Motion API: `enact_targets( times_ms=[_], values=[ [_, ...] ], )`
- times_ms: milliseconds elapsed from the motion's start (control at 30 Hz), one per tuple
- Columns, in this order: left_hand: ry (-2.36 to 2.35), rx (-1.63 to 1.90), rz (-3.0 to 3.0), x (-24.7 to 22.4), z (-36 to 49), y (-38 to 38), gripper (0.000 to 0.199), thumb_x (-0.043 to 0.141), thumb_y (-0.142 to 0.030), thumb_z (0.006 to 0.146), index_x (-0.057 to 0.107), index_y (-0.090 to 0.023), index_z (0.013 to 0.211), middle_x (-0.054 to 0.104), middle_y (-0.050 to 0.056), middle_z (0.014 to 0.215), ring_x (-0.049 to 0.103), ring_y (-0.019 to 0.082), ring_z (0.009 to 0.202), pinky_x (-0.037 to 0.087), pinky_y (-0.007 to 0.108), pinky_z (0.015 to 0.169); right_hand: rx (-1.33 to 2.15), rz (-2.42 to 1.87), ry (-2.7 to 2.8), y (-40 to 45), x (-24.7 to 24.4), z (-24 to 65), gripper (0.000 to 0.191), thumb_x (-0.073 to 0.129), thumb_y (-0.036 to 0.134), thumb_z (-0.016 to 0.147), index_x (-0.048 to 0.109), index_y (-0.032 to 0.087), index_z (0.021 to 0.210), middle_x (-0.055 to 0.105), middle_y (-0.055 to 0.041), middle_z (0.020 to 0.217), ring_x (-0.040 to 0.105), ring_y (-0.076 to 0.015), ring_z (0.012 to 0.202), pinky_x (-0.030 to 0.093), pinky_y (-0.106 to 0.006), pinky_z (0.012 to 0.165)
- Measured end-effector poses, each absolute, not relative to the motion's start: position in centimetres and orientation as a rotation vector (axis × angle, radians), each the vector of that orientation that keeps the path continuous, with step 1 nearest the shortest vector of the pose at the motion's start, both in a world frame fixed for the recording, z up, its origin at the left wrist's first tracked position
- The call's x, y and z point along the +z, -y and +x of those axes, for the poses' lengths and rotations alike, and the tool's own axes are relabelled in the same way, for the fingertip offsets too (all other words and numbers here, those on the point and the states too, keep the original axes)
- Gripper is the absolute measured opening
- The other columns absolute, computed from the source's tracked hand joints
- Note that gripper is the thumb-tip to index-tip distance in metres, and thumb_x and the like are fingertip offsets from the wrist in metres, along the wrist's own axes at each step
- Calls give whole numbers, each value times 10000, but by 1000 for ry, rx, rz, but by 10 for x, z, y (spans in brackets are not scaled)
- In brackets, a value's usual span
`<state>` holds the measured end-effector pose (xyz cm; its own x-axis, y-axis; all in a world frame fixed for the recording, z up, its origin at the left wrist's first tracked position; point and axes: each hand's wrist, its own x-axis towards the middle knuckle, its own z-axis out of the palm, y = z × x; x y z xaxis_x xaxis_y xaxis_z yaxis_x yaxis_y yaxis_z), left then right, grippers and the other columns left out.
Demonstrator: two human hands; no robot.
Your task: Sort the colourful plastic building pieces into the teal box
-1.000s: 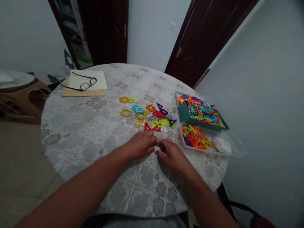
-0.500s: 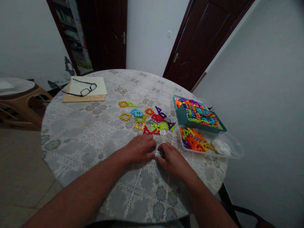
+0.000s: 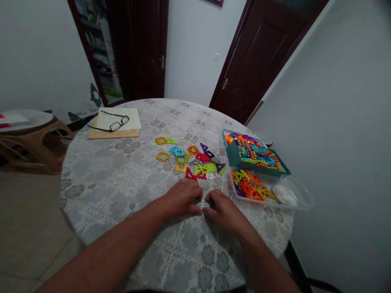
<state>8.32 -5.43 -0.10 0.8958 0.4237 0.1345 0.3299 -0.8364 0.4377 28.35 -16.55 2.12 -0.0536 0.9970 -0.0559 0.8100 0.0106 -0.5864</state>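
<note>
Near the front of the round table, my left hand (image 3: 183,198) and my right hand (image 3: 222,209) rest close together with curled fingers. A small white piece (image 3: 205,205) shows between their fingertips, and both hands grip it. Just beyond the hands lie flat toothed plastic pieces: a red triangular one (image 3: 190,174), a white one (image 3: 209,176), a lime one (image 3: 210,167), a blue one (image 3: 177,151) and a yellow frame (image 3: 163,156). The fingers partly hide the held piece.
A teal box (image 3: 258,166) full of colourful pieces stands at the right, beside a clear tray (image 3: 253,199) with more pieces and a crumpled white bag (image 3: 284,194). Glasses (image 3: 115,126) lie on papers (image 3: 134,118) at the back left.
The whole view has shifted, so the table and its contents sit slightly lower in the picture. Both hands remain together at the white piece, with little visible change in their fingers.
</note>
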Motion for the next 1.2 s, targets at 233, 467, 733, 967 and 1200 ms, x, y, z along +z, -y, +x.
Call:
enact_targets(
  times_ms=[233,467,733,967,1200],
  values=[
    [-590,303,2647,5,83,57,321,876,-445,849,701,-239,1021,709,37,1086,644,246,1055,450,349,875,707,-1808,1867,171,24,279,147,663,120,856,632,229,951,659,-14,934,608,-203,891,423,-293,767],
    [-575,340,2647,1,81,53,323,836,-488,887,691,-225,1004,694,49,1076,645,243,1039,474,339,870,884,-1736,1751,173,17,281,116,648,174,885,683,226,983,644,13,835,589,-179,786,402,-281,701],
    [-639,706,2564,-6,73,32,215,557,-412,1051,669,-228,1051,706,86,1124,658,239,1072,529,362,953,265,-1828,1458,178,69,342,126,601,326,967,683,231,967,676,-21,884,598,-189,799,441,-297,751],
    [-740,840,2526,-6,70,21,272,517,-442,1049,684,-234,996,707,71,1026,671,255,1000,539,395,921,-567,-2087,1231,191,92,485,272,503,321,936,716,168,1006,718,-139,987,629,-280,928,495,-420,911],
    [-782,831,2594,-7,69,24,236,527,-347,1046,717,-207,1038,701,106,1050,651,272,1031,533,426,947,-765,-1991,1237,189,79,477,331,507,265,946,720,138,1166,710,-191,1124,638,-321,1085,511,-460,977]
  ],
)
